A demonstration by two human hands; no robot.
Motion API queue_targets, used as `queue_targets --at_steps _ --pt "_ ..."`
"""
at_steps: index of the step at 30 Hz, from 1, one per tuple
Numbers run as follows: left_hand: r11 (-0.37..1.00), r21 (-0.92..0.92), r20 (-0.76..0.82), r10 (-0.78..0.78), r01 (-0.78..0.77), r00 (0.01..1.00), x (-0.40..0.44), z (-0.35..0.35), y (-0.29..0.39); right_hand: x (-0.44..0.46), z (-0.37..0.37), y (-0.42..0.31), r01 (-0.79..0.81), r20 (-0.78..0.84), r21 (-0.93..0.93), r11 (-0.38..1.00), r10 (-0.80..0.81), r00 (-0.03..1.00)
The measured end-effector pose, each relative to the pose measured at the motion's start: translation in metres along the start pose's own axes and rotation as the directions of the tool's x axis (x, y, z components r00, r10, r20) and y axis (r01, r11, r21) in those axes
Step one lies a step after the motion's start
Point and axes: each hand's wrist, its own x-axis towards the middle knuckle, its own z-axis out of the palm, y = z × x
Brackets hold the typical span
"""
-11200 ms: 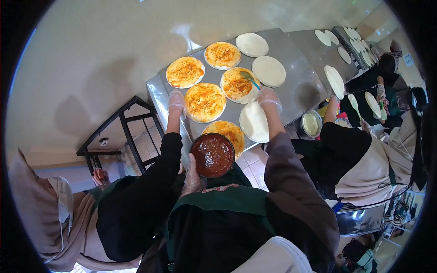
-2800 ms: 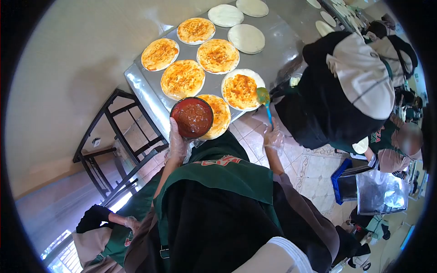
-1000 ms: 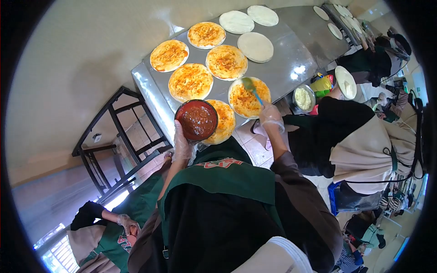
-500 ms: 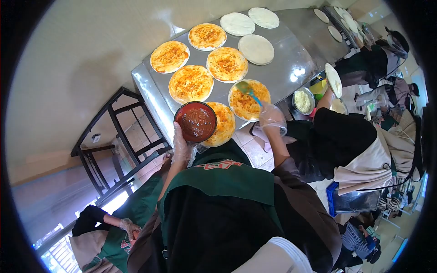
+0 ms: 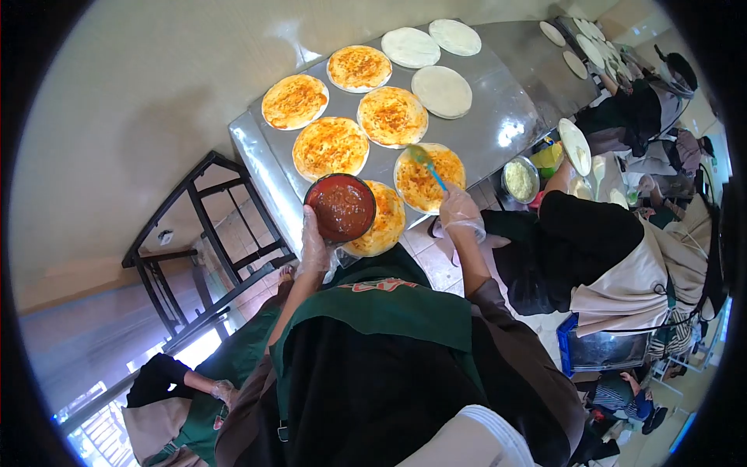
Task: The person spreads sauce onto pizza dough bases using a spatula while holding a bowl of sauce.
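My left hand (image 5: 313, 245), in a clear plastic glove, is closed around the side of a dark-rimmed bowl (image 5: 340, 208) of chunky red sauce. The bowl overhangs part of a sauced round flatbread (image 5: 383, 226) at the table's near edge. In my gloved right hand (image 5: 461, 212) is a utensil (image 5: 433, 171) with a blue handle and greenish head; I cannot make out whether it is a brush or a spoon. Its head is over the upper left of another sauced flatbread (image 5: 430, 187). More sauced flatbreads (image 5: 331, 147) lie beyond, beside plain white dough rounds (image 5: 441, 92).
The metal table (image 5: 498, 101) meets the wall on its far side. A black metal frame (image 5: 210, 218) stands at left. A co-worker (image 5: 576, 241) at right holds a dough round (image 5: 574, 146) near a bowl of white filling (image 5: 520, 178). Another person (image 5: 194, 412) stands at lower left.
My view has shifted slightly. The utensil's head stays over the same flatbread while my right hand has drawn a little left and its handle stands steeper. My left hand still holds the bowl.
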Motion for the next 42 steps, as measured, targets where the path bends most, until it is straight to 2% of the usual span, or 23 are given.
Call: queue_targets --at_steps 2,5,7,9,12,14,15,16,17,19,20,21,22,24,25,26,28,29,32,35,39,41,42 --pt "1.0 0.007 0.0 -0.004 0.004 1.0 0.01 -0.005 -0.005 -0.001 -0.013 -0.007 -0.052 0.07 -0.07 0.996 0.057 0.996" --pt "0.999 0.053 -0.003 0.008 -0.008 1.0 0.025 0.002 -0.001 -0.02 0.001 0.005 0.167 0.078 -0.081 0.983 -0.161 0.984" --pt "0.99 0.138 -0.054 0.002 0.006 0.999 0.033 0.006 0.001 -0.027 -0.005 0.021 0.16 0.036 0.179 0.971 -0.169 0.985" --pt "0.983 0.181 -0.096 0.059 -0.041 0.994 0.055 0.003 -0.01 -0.027 -0.024 0.019 0.18 -0.024 0.42 0.889 -0.188 0.982" --pt "0.972 0.194 -0.112 0.155 -0.131 0.982 0.086 0.009 -0.015 -0.02 -0.062 -0.005 -0.176 0.422 0.628 0.758 -0.141 0.896" --pt "0.951 0.264 -0.112 0.198 -0.163 0.974 0.107 0.013 -0.021 -0.008 -0.066 -0.02 0.066 0.318 0.536 0.842 -0.274 0.908" --pt "0.906 0.4 -0.179 0.223 -0.136 0.958 0.106 0.026 -0.012 -0.002 -0.061 -0.026 0.178 0.242 0.463 0.868 -0.317 0.917" --pt "0.854 0.489 -0.148 0.284 -0.18 0.947 0.11 0.032 -0.011 0.003 -0.058 -0.032 0.284 0.169 0.376 0.882 -0.366 0.915" --pt "0.79 0.571 -0.11 0.343 -0.223 0.933 0.116 0.037 -0.009 0.008 -0.057 -0.038 0.226 0.216 0.296 0.928 -0.295 0.931" --pt "0.658 0.702 -0.074 0.445 -0.27 0.892 0.115 0.061 0.003 0.018 -0.043 -0.043 0.124 0.274 0.361 0.924 -0.232 0.933" --pt "0.651 0.708 -0.055 0.44 -0.276 0.897 0.119 0.066 0.006 0.026 -0.029 -0.04 0.069 0.306 0.39 0.918 -0.2 0.931" --pt "0.644 0.712 -0.036 0.434 -0.282 0.9 0.125 0.07 0.009 0.04 0.005 -0.02 0.179 0.232 0.533 0.827 -0.347 0.909" --pt "0.638 0.714 -0.017 0.429 -0.289 0.903 0.132 0.075 0.01 0.047 0.015 -0.016 0.01 0.345 0.658 0.753 -0.313 0.885" --pt "0.666 0.698 -0.013 0.38 -0.263 0.925 0.15 0.081 0.008 0.054 0.024 -0.011 -0.348 0.553 0.776 0.526 -0.302 0.776" --pt "0.679 0.69 -0.012 0.357 -0.251 0.934 0.16 0.082 0.007 0.05 0.011 -0.018 -0.417 0.567 0.788 0.453 -0.272 0.777" --pt "0.692 0.682 -0.011 0.334 -0.238 0.942 0.17 0.084 0.005 0.053 0.007 -0.015 -0.407 0.557 0.796 0.448 -0.279 0.783" --pt "0.919 0.364 -0.092 0.199 -0.153 0.976 0.199 0.091 -0.013 0.067 -0.001 -0.009 -0.382 0.531 0.814 0.438 -0.293 0.795" --pt "0.979 0.18 -0.109 0.121 -0.1 0.987 0.213 0.096 -0.022 0.077 0.0 -0.004 -0.402 0.546 0.81 0.428 -0.296 0.784" --pt "0.989 -0.061 -0.04 -0.141 0.138 0.989 0.208 0.142 0.013 0.105 -0.014 -0.002 -0.397 0.504 0.851 0.345 -0.32 0.802" --pt "0.987 -0.156 0.114 -0.012 0.03 0.993 0.253 0.158 0.004 0.142 -0.031 -0.003 -0.376 0.464 0.873 0.31 -0.293 0.836" --pt "0.979 -0.192 -0.08 -0.091 0.074 0.993 0.308 0.179 -0.01 0.183 -0.055 -0.003 -0.308 0.377 0.91 0.278 -0.245 0.893" --pt "0.973 -0.224 -0.102 -0.082 0.057 0.991 0.327 0.184 -0.016 0.197 -0.068 0.001 -0.276 0.328 0.934 0.228 -0.233 0.916" --pt "0.97 -0.24 -0.116 -0.078 0.048 0.99 0.332 0.186 -0.016 0.205 -0.07 0.004 -0.317 0.364 0.903 0.29 -0.123 0.923"
